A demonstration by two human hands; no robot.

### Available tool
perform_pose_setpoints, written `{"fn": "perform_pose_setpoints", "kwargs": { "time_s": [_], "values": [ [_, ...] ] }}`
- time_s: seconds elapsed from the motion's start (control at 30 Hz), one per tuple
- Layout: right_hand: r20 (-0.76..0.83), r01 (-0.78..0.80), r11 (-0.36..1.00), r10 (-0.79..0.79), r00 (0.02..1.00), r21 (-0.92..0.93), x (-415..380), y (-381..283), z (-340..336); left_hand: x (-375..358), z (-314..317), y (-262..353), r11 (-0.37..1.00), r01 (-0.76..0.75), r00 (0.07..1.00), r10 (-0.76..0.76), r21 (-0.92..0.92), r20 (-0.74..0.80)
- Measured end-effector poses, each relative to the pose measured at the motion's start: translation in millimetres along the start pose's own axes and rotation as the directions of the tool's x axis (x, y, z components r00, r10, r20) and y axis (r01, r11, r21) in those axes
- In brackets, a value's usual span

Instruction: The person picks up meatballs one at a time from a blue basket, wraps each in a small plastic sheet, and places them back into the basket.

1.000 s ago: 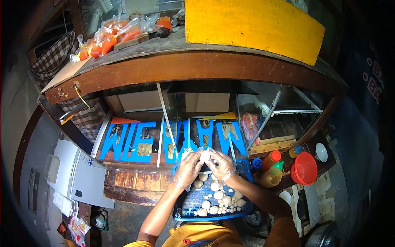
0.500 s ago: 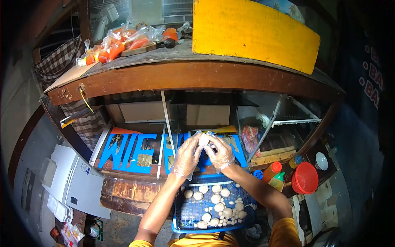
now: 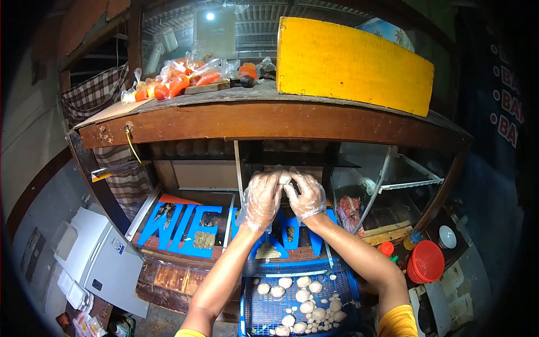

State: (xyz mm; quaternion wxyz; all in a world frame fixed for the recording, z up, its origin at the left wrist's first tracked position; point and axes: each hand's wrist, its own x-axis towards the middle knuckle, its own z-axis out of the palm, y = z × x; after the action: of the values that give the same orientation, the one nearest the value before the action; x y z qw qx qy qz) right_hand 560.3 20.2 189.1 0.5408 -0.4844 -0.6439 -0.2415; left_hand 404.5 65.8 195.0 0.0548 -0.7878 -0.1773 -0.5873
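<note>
A small pale dough-like ball (image 3: 285, 179) is pinched between the fingertips of both hands, partly hidden by them. My left hand (image 3: 261, 196), in a clear plastic glove, has its fingers closed on the ball's left side. From the right, my right hand (image 3: 306, 195), gloved the same way, grips it too. Below and nearer to me is a blue mesh basket (image 3: 245, 303). Scattered in it lie pale lumps (image 3: 306, 307), some large and rounded, several much smaller and clustered at the right.
A wooden cart with a glass case stands ahead, its brown beam (image 3: 224, 121) crossing above my hands. Blue cut-out letters (image 3: 179, 230) show behind them. On the right are a red bucket (image 3: 425, 262) and a white bowl (image 3: 447, 237). Bagged orange items (image 3: 179, 82) and a yellow board (image 3: 353, 64) are on top.
Both hands have risen, still together on the pale ball, and are farther from the basket. The view has tilted upward, so the cart and basket appear lower.
</note>
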Motion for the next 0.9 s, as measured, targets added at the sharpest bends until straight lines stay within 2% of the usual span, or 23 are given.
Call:
{"fn": "perform_pose_setpoints", "kwargs": {
  "time_s": [0.13,0.23,0.33,0.67,0.87,0.9],
  "values": [
    [-0.002,-0.015,1.0,0.015,1.0,-0.009,9.0,9.4,12.4,7.5,9.6,-13.2,0.997,-0.073,0.995,0.076,0.039,-0.064],
    [-0.003,-0.009,1.0,0.009,1.0,-0.019,9.2,12.0,17.4,7.9,11.8,-17.2,0.995,-0.055,0.997,0.059,0.084,-0.055],
    [-0.086,0.046,0.999,-0.047,0.995,-0.013,9.4,11.4,21.7,7.5,11.2,-15.6,0.995,-0.077,0.993,0.082,0.059,-0.089],
    [-0.143,0.081,0.996,-0.087,0.986,-0.049,28.6,7.1,25.4,15.1,21.2,-19.0,0.988,-0.019,0.982,0.047,0.153,-0.182],
    [-0.13,-0.054,0.993,0.04,0.991,-0.105,47.4,6.4,30.9,27.7,28.3,-23.5,0.993,0.047,0.971,-0.019,0.11,-0.24],
    [-0.112,-0.125,0.99,0.117,0.987,-0.071,49.2,6.6,32.3,30.1,28.8,-23.9,0.995,0.065,0.966,-0.043,0.08,-0.254]
  ]
}}
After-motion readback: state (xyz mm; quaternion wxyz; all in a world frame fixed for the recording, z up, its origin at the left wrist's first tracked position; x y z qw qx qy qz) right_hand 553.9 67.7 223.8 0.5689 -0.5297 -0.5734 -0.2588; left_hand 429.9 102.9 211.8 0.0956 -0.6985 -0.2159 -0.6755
